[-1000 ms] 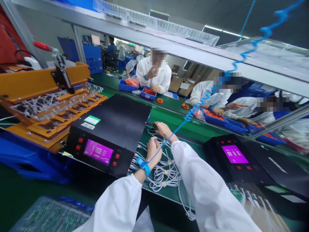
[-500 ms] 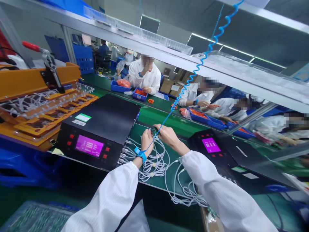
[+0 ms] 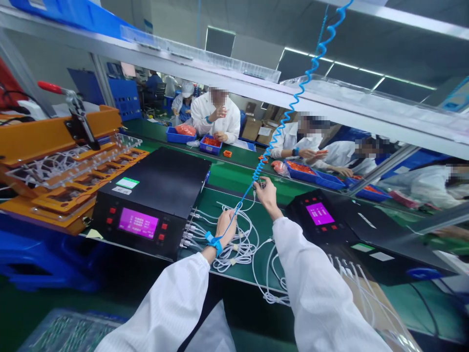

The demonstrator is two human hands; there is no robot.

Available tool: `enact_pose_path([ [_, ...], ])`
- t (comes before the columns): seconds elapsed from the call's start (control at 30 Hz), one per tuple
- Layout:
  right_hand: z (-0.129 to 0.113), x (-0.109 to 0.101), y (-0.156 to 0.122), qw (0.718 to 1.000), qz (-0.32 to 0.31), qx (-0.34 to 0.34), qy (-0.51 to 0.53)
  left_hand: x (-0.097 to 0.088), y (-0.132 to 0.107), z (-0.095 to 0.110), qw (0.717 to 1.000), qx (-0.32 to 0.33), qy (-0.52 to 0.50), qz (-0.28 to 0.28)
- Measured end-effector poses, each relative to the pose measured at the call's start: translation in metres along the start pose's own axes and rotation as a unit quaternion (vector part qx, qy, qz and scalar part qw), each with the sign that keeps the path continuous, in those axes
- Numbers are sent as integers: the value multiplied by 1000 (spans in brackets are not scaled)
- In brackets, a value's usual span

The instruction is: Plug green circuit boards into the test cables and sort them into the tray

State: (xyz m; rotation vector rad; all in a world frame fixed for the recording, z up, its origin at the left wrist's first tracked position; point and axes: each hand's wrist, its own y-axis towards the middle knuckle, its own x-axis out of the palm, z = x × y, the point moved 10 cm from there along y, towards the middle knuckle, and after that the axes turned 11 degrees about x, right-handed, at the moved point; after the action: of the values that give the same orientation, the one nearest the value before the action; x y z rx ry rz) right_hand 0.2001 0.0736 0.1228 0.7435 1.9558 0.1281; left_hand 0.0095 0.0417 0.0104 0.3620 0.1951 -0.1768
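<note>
My left hand (image 3: 226, 227), with a blue wrist strap (image 3: 214, 243) at the wrist, lies over a coil of white cables (image 3: 244, 249). Its fingers curl down and away from me, so what they hold, if anything, is hidden. Further right and higher, my right hand (image 3: 268, 196) is closed in a pinch around a small dark thing too small to name. A white cable end (image 3: 254, 194) hangs just below those fingers. The blue coiled cord (image 3: 276, 134) runs from overhead down to the strap.
Left of the cables stands a black box (image 3: 161, 181) with a lit pink screen, cables plugged into its side. An orange fixture (image 3: 69, 176) is beyond it. Another black box (image 3: 340, 230) sits right. Across the green bench (image 3: 234, 173), co-workers handle orange parts in blue bins (image 3: 210, 145).
My hands, close together before, have come apart. The right hand moved up and right with the small thing; the left hand moved down over the white cables.
</note>
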Motion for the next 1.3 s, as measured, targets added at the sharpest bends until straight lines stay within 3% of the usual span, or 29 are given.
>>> enact_pose_path([
  [0.07, 3, -1, -2, 999, -1, 17, 45, 1, 1, -2, 1000, 3, -17, -2],
  [0.17, -6, -2, -17, 981, -22, 14, 194, 10, 16, 5, 998, 20, -56, -15],
  [0.23, -11, -4, -27, 955, -33, 27, 294, 22, 28, 14, 995, 31, -89, -35],
  [0.4, -8, -7, -36, 901, -67, 105, 416, 44, 44, 27, 988, 43, -133, -60],
  [0.53, 11, 4, -39, 834, -105, 193, 507, 48, 44, 31, 984, 47, -140, -98],
  [0.63, 23, 21, -41, 805, -125, 239, 528, 45, 42, 32, 985, 41, -122, -112],
  [0.73, 36, 29, -32, 795, -118, 273, 529, 43, 34, 27, 987, 19, -98, -124],
  [0.87, 59, 9, -9, 793, -71, 295, 529, 39, 19, 2, 985, -42, -97, -136],
  [0.93, 67, -6, -7, 799, -58, 294, 522, 30, 18, -13, 984, -87, -112, -106],
  [1.03, 65, -15, -25, 813, -83, 276, 505, 13, 25, -25, 977, -147, -149, -33],
  [1.17, 38, -15, -69, 832, -145, 233, 483, 7, 26, -3, 968, -156, -196, 6],
  [1.3, 10, -32, -107, 832, -151, 191, 499, 22, 3, 51, 971, -64, -215, -82],
])
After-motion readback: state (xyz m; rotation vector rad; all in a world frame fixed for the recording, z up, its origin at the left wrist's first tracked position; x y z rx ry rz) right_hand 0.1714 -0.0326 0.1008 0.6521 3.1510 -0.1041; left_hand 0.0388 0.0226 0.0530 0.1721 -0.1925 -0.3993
